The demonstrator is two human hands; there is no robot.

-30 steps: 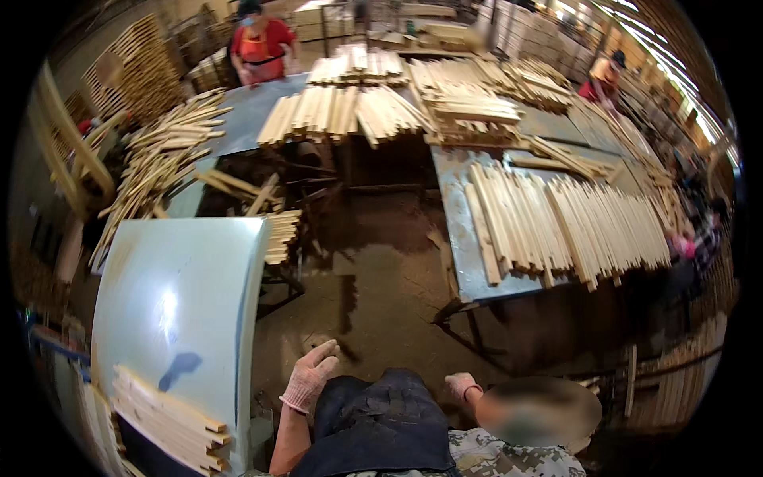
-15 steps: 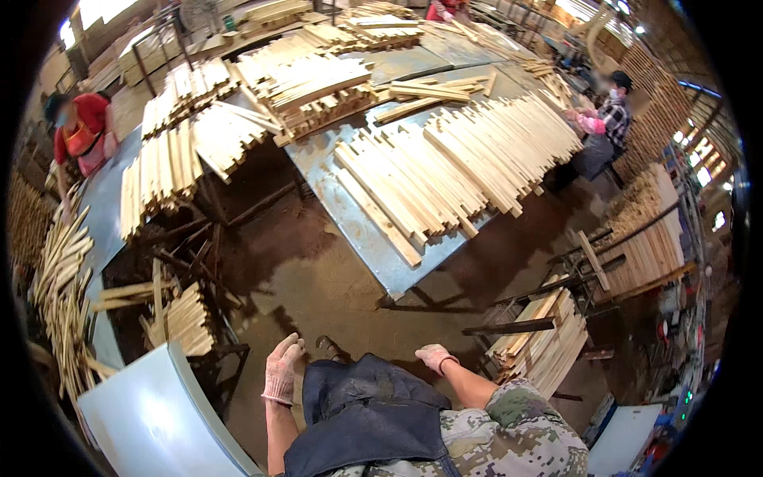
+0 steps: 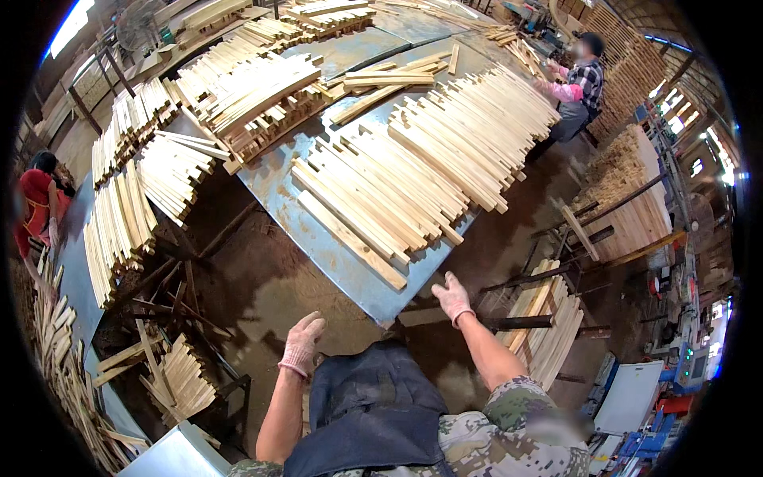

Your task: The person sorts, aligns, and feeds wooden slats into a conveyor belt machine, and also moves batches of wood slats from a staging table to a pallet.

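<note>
My left hand [image 3: 303,343] wears a pale glove and hangs open over the brown floor, holding nothing, in front of my dark apron. My right hand [image 3: 453,297], also gloved, is raised with fingers spread near the front corner of the grey metal table [image 3: 338,254]. It touches nothing. Long pale wooden slats [image 3: 381,199] lie in rows on that table, the nearest slat a short way beyond my right hand.
More slat piles [image 3: 238,87] cover the table's far part and a side bench [image 3: 119,230]. A rack of slats [image 3: 548,318] stands right of me, loose sticks [image 3: 179,381] at lower left. One person in plaid [image 3: 580,87] works far right, another in red [image 3: 36,199] at left.
The view has swung right and closer to the table. My right hand has lifted toward the table corner; my left hand stays low and open.
</note>
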